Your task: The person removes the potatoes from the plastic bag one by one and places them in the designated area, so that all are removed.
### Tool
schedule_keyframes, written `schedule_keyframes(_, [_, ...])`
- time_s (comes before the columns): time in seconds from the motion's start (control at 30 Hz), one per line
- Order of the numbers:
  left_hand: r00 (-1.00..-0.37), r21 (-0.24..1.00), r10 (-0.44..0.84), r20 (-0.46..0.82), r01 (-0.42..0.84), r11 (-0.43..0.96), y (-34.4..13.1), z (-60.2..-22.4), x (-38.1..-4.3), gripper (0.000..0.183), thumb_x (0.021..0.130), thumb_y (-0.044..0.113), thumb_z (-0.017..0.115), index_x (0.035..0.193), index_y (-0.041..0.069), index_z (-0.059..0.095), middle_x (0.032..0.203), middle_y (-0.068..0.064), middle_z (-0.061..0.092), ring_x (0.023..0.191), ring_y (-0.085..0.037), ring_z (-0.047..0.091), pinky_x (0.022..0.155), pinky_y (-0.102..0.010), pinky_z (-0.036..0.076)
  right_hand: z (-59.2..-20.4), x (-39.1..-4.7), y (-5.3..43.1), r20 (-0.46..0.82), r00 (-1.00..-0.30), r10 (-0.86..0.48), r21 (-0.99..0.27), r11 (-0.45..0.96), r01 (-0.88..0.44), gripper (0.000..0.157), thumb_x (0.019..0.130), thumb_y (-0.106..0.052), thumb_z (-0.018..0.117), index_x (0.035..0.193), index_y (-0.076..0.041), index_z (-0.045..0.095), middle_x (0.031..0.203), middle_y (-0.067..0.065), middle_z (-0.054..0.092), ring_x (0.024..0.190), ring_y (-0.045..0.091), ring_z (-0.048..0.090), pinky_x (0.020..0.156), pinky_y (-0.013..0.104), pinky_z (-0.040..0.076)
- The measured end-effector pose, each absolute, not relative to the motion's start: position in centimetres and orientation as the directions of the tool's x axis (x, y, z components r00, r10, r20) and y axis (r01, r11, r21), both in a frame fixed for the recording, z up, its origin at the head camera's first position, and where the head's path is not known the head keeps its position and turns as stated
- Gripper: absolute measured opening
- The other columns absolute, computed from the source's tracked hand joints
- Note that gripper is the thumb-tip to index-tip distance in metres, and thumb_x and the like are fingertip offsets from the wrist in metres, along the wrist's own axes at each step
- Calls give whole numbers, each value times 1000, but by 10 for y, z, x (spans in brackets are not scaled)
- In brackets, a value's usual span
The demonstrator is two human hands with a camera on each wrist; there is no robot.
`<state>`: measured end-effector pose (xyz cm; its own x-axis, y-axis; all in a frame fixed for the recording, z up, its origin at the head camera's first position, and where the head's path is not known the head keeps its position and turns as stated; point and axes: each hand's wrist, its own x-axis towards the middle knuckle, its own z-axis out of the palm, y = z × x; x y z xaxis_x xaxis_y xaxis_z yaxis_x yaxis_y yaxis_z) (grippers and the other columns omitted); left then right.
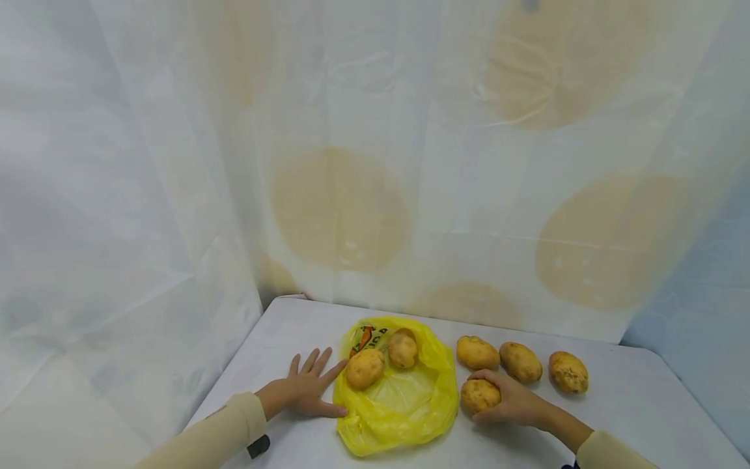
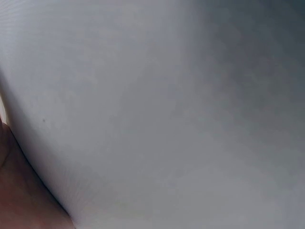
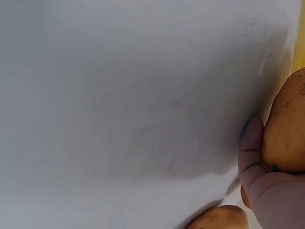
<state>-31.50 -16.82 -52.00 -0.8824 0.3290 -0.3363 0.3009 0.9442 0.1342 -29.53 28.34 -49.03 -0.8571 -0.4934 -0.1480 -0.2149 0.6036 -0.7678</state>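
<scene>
A yellow plastic bag (image 1: pixel 404 410) lies spread on the table, its mouth open upward. Two potatoes rest in it: one on the left (image 1: pixel 365 369), the other at the back (image 1: pixel 402 348). My left hand (image 1: pixel 306 389) lies flat with fingers spread, its fingertips at the bag's left edge. Just right of the bag, my right hand (image 1: pixel 515 402) grips a potato (image 1: pixel 480 397) between thumb and fingers. The right wrist view shows the thumb along that potato (image 3: pixel 288 129). Only a bit of the left hand (image 2: pixel 28 191) appears in the left wrist view.
Behind the right hand, three more potatoes stand in a row: left (image 1: pixel 477 353), middle (image 1: pixel 521 362) and right (image 1: pixel 568 372). The white table (image 1: pixel 638 404) ends at a hanging curtain (image 1: pixel 469 195) with tan circles. A small black object (image 1: pixel 258 446) sits under the left sleeve.
</scene>
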Motion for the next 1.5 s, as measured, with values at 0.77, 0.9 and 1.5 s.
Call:
schedule_keyframes(0.77, [-882, 122, 352, -314, 330, 936, -169, -518, -314, 109, 71, 93, 45, 158, 35, 16, 168, -13, 2, 152, -42, 6, 115, -72, 1, -491, -298, 277, -138, -870, -473, -763, 611, -211, 66, 77, -28, 85, 132, -11, 53, 124, 13, 58, 107, 26, 56, 83, 47, 52])
schedule_keyframes(0.9, [-879, 132, 357, -315, 332, 934, -169, -519, -314, 108, 71, 93, 45, 158, 36, 16, 168, -13, 2, 152, -42, 5, 115, -72, 1, -491, -298, 277, -148, -872, -466, -761, 617, -201, 65, 76, -28, 86, 131, -12, 54, 123, 12, 59, 107, 25, 56, 83, 47, 51])
schedule_keyframes(1.5, [-880, 140, 347, -324, 318, 938, -167, -514, -310, 108, 71, 92, 47, 158, 34, 17, 167, -13, 3, 152, -42, 5, 115, -71, 1, -492, -298, 278, -182, -871, -457, -778, 608, -156, 62, 78, -28, 85, 130, -16, 54, 124, 12, 58, 108, 26, 56, 83, 47, 51])
